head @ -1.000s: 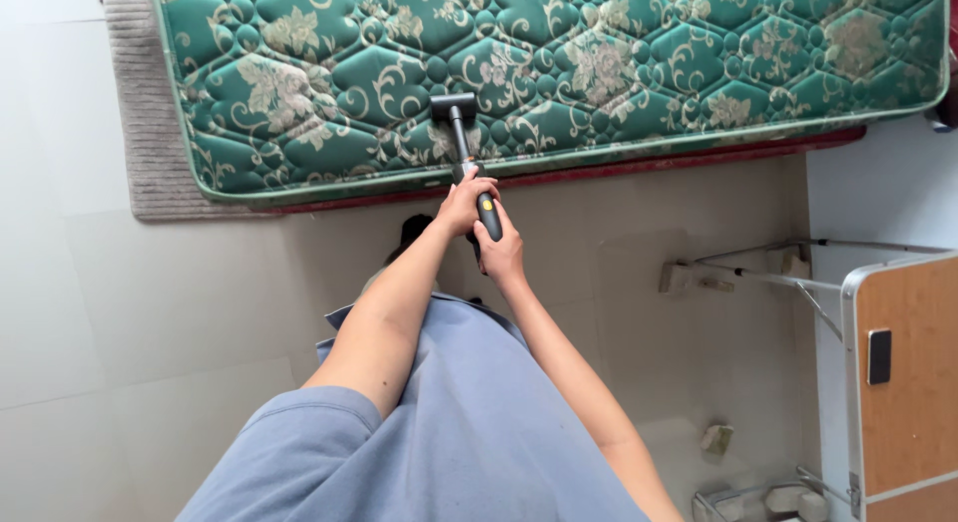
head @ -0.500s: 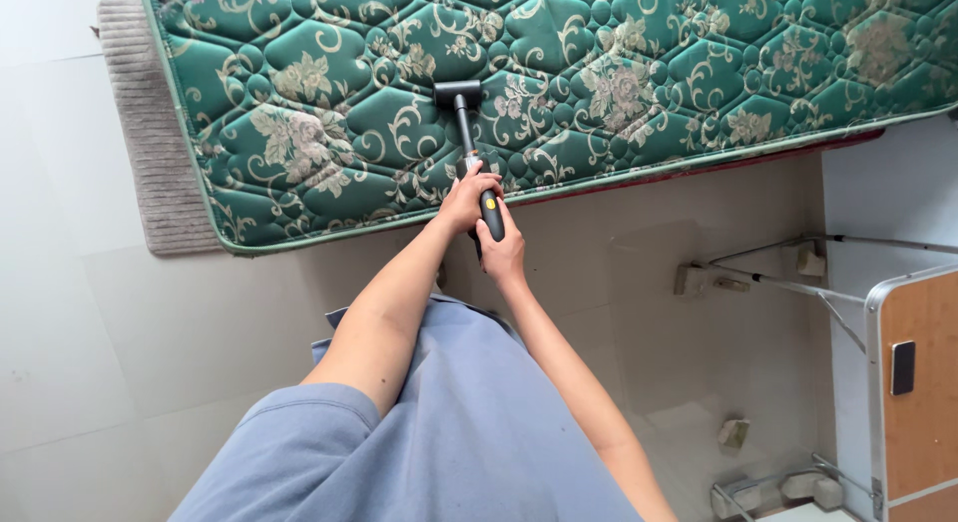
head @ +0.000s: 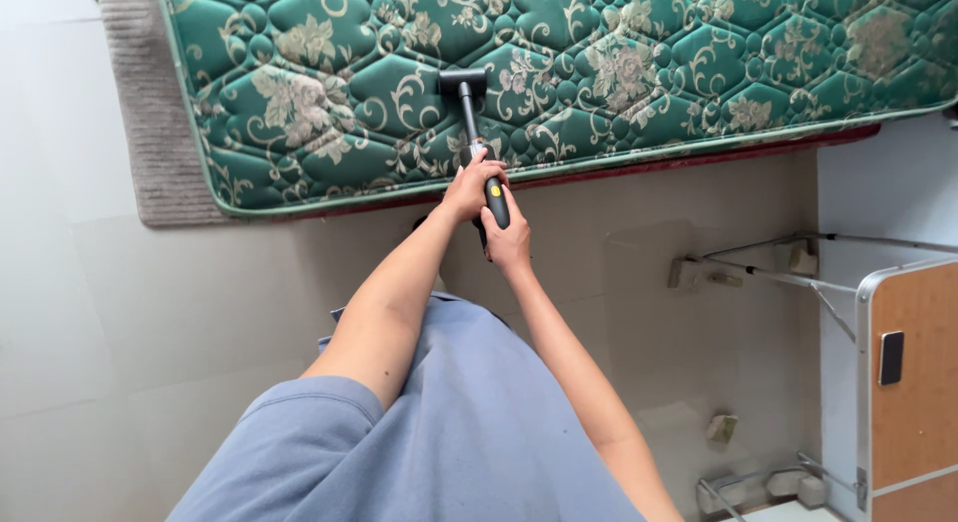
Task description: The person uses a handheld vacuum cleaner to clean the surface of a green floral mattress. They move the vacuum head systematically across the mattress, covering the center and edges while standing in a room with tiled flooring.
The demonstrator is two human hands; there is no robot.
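Green quilted mattress, floral and soft, lies on pale tile under the black nozzle of my handheld cleaner. My left hand and right hand both wrap its smooth handle; I judge the head could snag on the tufted stitching.

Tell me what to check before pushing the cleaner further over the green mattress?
1. Both hands on the handle: left hand and right hand grip the handle. Ok.
2. Cleaner head flat on the mattress: looks flat. Ok.
3. Room ahead of the head: open quilted surface. Ok.
4. Grey rug edge away from the head: well to the side. Ok.
5. Hose or cord free: hidden behind the arms. Cannot tell.
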